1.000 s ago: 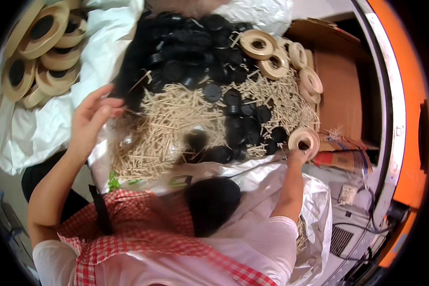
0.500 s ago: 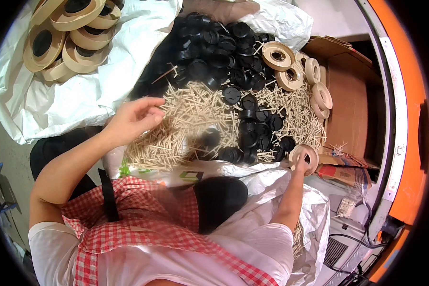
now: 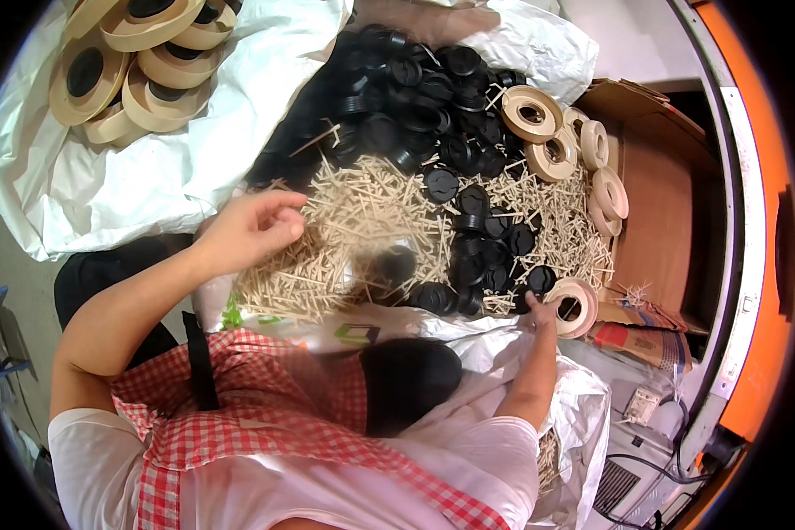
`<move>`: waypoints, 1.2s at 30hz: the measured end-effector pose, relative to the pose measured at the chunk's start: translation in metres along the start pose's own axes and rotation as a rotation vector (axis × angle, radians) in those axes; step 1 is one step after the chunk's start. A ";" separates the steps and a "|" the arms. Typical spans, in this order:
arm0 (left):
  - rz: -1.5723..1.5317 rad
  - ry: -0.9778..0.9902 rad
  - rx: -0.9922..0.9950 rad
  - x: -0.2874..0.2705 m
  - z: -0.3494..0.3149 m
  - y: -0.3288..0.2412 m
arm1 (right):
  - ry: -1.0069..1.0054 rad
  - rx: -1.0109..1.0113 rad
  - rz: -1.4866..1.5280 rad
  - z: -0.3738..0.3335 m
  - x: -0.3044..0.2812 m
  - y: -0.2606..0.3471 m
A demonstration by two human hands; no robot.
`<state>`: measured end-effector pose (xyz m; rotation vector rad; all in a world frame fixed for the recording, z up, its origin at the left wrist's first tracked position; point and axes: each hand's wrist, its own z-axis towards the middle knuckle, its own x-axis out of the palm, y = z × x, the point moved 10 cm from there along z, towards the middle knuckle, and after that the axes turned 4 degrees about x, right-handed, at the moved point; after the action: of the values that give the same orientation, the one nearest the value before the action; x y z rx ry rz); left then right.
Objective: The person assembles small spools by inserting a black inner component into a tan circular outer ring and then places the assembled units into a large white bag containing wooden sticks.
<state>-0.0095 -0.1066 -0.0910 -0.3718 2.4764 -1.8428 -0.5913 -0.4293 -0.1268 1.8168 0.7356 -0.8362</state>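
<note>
My left hand (image 3: 254,228) hovers at the left edge of a heap of short pale sticks (image 3: 362,190). Its fingers are loosely curled, the thumb stands apart from them, and nothing shows between. At the right, my right hand (image 3: 543,315) reaches with fingers apart to a black round cap (image 3: 541,279); whether they touch it I cannot tell. Beside that hand lies a beige ring (image 3: 578,309) with a round hole. More black caps (image 3: 473,199) run in a band across the sticks. A blurred dark round shape (image 3: 395,265) appears over the heap.
Several beige rings with dark centres (image 3: 163,99) lie on a white plastic sack (image 3: 106,199) at the upper left. Beige rings (image 3: 532,113) line the right side of the heap, next to an open cardboard box (image 3: 658,212). An orange frame edge (image 3: 764,265) stands at the far right.
My right hand has left the beige ring it was on and shifted left toward the black caps. The ring stays beside it. My left hand keeps about the same place.
</note>
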 end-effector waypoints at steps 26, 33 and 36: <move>-0.297 -0.087 0.131 0.026 0.012 -0.006 | 0.265 -0.940 -0.696 -0.291 0.181 0.322; -0.324 -0.170 0.120 0.005 -0.002 -0.038 | 0.189 -0.610 0.259 -0.236 0.204 0.308; -0.158 -0.134 0.155 0.007 -0.005 -0.049 | 0.235 -0.623 -0.783 -0.151 0.287 0.158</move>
<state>-0.0088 -0.1170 -0.0424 -0.6762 2.2582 -1.9789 -0.2677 -0.3099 -0.2317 1.0503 1.7052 -0.7473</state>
